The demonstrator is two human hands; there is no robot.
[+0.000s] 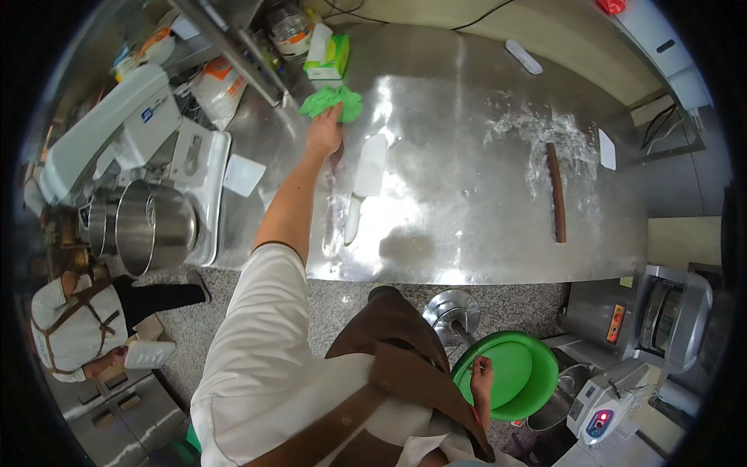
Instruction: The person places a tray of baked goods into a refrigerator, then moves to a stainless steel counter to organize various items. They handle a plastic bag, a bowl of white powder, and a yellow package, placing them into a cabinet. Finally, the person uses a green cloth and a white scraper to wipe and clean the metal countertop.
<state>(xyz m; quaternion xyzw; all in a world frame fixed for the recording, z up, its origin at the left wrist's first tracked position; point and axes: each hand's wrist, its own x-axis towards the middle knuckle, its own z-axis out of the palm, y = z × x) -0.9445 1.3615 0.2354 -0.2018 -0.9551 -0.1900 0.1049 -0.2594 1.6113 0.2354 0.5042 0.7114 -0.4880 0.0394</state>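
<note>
At the far left-centre of the steel worktable (pixel 455 175), my left hand (pixel 325 131) has its fingers on a crumpled green cloth (pixel 344 105), just in front of a green tissue box (pixel 327 65). A white broad-bladed tool with a handle (pixel 370 166) lies flat to the right of my left forearm. My right hand (pixel 482 376) hangs low beside my apron, over the left part of a green plastic basin (pixel 545 379); its fingers look curled and whether they hold anything cannot be told. A brown rolling pin (pixel 557 192) rests on the floured right part of the table.
A stand mixer (pixel 134 117), steel bowls (pixel 163 225) and a white card (pixel 244 175) are at the left. White flat pieces (pixel 607 149) (pixel 523 56) lie right and far right. Below are a stool (pixel 452 312) and a machine (pixel 607 403). A person in an apron (pixel 81 327) stands lower left.
</note>
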